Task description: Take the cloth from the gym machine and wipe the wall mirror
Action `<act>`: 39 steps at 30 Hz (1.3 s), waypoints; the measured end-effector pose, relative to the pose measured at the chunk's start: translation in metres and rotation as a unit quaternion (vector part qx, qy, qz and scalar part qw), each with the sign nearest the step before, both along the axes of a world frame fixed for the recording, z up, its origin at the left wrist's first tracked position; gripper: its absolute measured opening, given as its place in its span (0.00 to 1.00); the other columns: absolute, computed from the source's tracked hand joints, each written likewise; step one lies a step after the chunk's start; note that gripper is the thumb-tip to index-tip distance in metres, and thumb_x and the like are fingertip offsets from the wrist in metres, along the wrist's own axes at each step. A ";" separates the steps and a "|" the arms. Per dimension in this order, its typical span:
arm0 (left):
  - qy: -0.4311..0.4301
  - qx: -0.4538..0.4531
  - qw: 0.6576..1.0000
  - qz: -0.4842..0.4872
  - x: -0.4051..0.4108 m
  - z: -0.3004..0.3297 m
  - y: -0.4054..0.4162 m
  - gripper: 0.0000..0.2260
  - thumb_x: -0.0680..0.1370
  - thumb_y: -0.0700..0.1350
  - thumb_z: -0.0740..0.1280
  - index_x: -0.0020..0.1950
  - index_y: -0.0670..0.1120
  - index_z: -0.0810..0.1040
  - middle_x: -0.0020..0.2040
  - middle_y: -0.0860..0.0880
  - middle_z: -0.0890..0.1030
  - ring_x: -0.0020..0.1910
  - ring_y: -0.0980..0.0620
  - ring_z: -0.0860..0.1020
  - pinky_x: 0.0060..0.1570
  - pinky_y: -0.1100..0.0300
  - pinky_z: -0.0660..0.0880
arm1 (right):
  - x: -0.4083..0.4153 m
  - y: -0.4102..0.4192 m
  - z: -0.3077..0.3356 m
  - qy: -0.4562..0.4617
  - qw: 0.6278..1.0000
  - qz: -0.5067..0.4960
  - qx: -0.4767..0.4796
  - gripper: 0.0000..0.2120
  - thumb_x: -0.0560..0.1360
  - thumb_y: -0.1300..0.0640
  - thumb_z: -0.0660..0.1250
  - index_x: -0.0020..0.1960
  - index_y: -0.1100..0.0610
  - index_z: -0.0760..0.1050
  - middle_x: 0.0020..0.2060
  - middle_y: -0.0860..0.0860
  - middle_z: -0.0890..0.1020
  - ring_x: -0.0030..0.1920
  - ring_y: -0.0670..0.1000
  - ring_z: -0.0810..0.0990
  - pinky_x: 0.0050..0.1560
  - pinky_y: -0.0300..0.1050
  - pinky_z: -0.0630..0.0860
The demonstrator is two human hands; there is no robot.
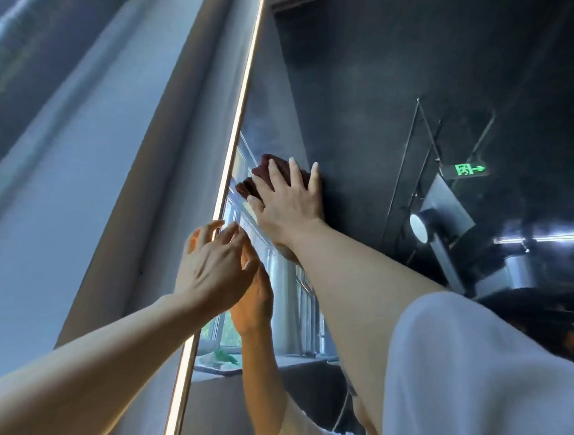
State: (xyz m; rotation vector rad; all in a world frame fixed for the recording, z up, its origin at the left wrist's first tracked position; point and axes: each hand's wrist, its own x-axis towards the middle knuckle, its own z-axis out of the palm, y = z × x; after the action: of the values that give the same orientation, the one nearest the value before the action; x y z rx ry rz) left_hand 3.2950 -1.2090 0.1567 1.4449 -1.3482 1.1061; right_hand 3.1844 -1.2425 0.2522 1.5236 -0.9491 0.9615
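Observation:
A dark brown cloth lies flat against the wall mirror, high up near the mirror's left edge. My right hand presses it onto the glass with spread, straight fingers. My left hand is lower, fingertips touching the mirror by its lit edge, fingers loosely bent and holding nothing. Its reflection meets it in the glass.
A glowing light strip runs up the mirror's left edge, with a grey wall beyond it. The glass reflects a window, a dark ceiling, a green exit sign and a gym machine frame.

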 end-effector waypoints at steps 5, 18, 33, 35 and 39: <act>-0.094 -0.052 0.992 -0.071 -0.039 0.003 0.005 0.28 0.81 0.50 0.63 0.81 0.50 0.59 0.80 0.52 0.60 0.79 0.48 0.54 0.75 0.53 0.51 | -0.061 0.002 0.007 -0.106 0.994 -0.017 -0.028 0.27 0.85 0.43 0.44 0.82 0.51 0.54 0.82 0.56 0.52 0.80 0.63 0.47 0.75 0.71 0.39; -0.215 -0.078 0.950 -0.213 -0.237 -0.019 0.003 0.30 0.77 0.55 0.55 0.78 0.46 0.64 0.79 0.49 0.64 0.78 0.49 0.54 0.74 0.55 0.43 | -0.296 0.024 -0.043 -0.343 0.936 -0.067 -0.050 0.26 0.84 0.42 0.47 0.77 0.53 0.64 0.81 0.59 0.55 0.80 0.64 0.51 0.75 0.73 0.46; -0.256 -0.020 0.947 -0.192 -0.247 -0.098 -0.003 0.32 0.76 0.56 0.55 0.76 0.40 0.68 0.75 0.43 0.70 0.74 0.42 0.67 0.74 0.46 0.56 | -0.403 0.029 -0.168 -0.480 0.871 -0.051 -0.093 0.30 0.83 0.45 0.46 0.72 0.62 0.71 0.75 0.67 0.65 0.76 0.69 0.61 0.74 0.73 0.52; -0.238 -0.028 0.954 -0.180 -0.227 -0.103 -0.001 0.32 0.76 0.55 0.57 0.75 0.38 0.68 0.74 0.40 0.71 0.71 0.40 0.68 0.72 0.47 0.57 | -0.347 0.020 -0.157 -0.392 0.913 -0.047 -0.098 0.29 0.83 0.45 0.47 0.73 0.61 0.71 0.74 0.66 0.67 0.75 0.69 0.63 0.75 0.72 0.53; -0.211 -0.042 0.965 -0.148 -0.198 -0.112 0.010 0.36 0.72 0.57 0.58 0.72 0.34 0.70 0.69 0.35 0.74 0.66 0.39 0.68 0.66 0.48 0.60 | -0.230 0.012 -0.160 -0.185 0.979 -0.023 -0.082 0.30 0.82 0.45 0.43 0.79 0.56 0.63 0.78 0.62 0.64 0.78 0.65 0.59 0.77 0.68 0.49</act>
State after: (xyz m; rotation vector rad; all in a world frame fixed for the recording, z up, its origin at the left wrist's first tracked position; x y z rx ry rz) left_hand 3.0967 -1.1990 0.0443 0.9336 -1.7234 1.2950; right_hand 2.9545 -1.2303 0.0919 1.2012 -1.1293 1.2837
